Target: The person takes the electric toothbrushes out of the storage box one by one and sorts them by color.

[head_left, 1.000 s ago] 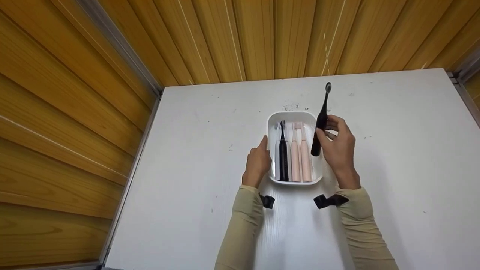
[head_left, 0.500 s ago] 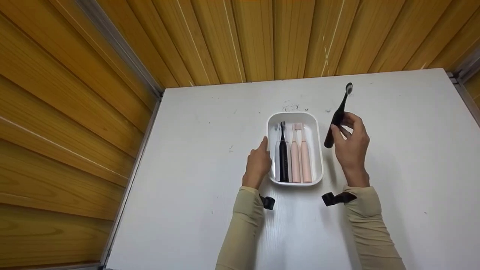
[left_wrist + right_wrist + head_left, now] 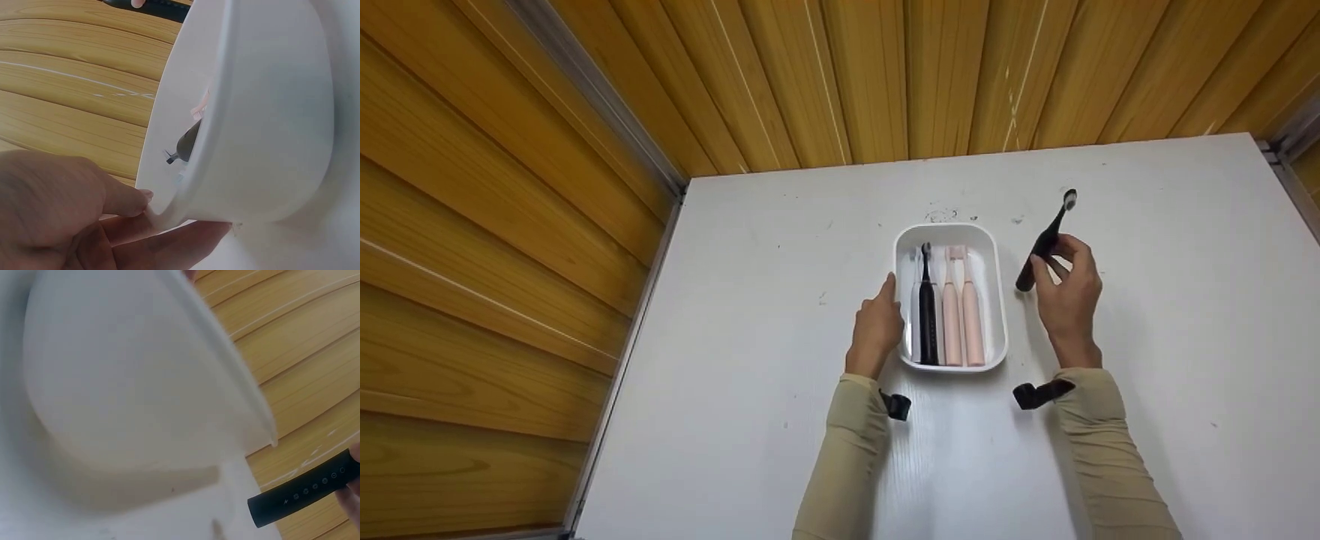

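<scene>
A white tray (image 3: 1001, 307) with rounded corners stands on the table. My left hand (image 3: 877, 326) grips its left rim, thumb on the edge and fingers against the outside wall (image 3: 270, 112). Between thumb and fingers, my right hand (image 3: 1069, 296) holds a black electric toothbrush (image 3: 1048, 240), tilted with its head up and to the right. It is right of the tray and above the table; the right wrist view shows a row of small icons on its handle (image 3: 298, 492). Inside the tray lie another black toothbrush (image 3: 928, 322), two pink toothbrushes (image 3: 972, 322) and pale ones (image 3: 916, 322), partly hidden.
The white table (image 3: 750, 337) carries small dark marks behind the tray. Yellow wood-look panels (image 3: 870, 82) rise at the back and left, with metal framing (image 3: 607, 105) at the corner. A black wrist mount (image 3: 1039, 394) sits on each sleeve.
My right hand has carried the black toothbrush rightward from over the tray's right edge to beside it, and the brush has tilted more and come lower. My left hand stays on the rim.
</scene>
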Demonstrator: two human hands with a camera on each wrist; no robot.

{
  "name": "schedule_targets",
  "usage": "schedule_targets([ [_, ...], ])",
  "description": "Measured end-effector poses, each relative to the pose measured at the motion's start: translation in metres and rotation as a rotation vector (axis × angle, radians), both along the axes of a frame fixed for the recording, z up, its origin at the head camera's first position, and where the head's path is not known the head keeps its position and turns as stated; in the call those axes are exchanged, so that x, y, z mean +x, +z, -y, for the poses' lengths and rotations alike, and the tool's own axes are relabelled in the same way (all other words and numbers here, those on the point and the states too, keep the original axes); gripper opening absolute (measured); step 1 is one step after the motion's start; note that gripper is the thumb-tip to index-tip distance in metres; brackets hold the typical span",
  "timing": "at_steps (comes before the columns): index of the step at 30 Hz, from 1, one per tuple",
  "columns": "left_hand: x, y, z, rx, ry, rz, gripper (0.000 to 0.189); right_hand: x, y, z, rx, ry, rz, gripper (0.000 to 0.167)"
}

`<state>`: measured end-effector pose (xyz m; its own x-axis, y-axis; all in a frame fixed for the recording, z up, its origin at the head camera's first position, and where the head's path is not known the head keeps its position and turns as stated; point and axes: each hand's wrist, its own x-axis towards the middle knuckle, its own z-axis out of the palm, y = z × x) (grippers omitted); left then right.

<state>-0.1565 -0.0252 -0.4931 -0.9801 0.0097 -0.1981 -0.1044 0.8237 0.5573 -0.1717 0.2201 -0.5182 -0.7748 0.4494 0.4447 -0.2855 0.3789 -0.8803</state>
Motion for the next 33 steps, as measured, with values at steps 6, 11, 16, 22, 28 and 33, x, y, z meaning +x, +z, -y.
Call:
schedule_targets([
  [6, 0.0, -0.001, 0.0, 0.002, -0.011, 0.005, 0.05, 0.003, 0.0, 0.004, 0.055, -0.022, 0.031, 0.039],
  [11, 0.0, -0.001, 0.0, -0.007, -0.008, 0.014, 0.051, 0.008, 0.007, 0.012, 0.063, -0.021, 0.026, 0.038],
  [16, 0.0, -0.001, -0.001, -0.013, -0.012, 0.008, 0.051, 0.006, 0.004, 0.011, 0.053, -0.013, 0.029, 0.037],
  [22, 0.0, 0.001, -0.001, -0.027, -0.018, -0.013, 0.051, 0.005, 0.001, 0.01, 0.047, -0.01, 0.038, 0.037],
  [28, 0.0, 0.001, 0.0, -0.032, -0.016, -0.007, 0.051, 0.001, -0.013, 0.005, 0.056, -0.006, 0.046, 0.037],
  [33, 0.0, -0.001, 0.001, -0.019, -0.018, -0.017, 0.051, -0.004, -0.024, -0.001, 0.071, 0.012, 0.058, 0.036],
])
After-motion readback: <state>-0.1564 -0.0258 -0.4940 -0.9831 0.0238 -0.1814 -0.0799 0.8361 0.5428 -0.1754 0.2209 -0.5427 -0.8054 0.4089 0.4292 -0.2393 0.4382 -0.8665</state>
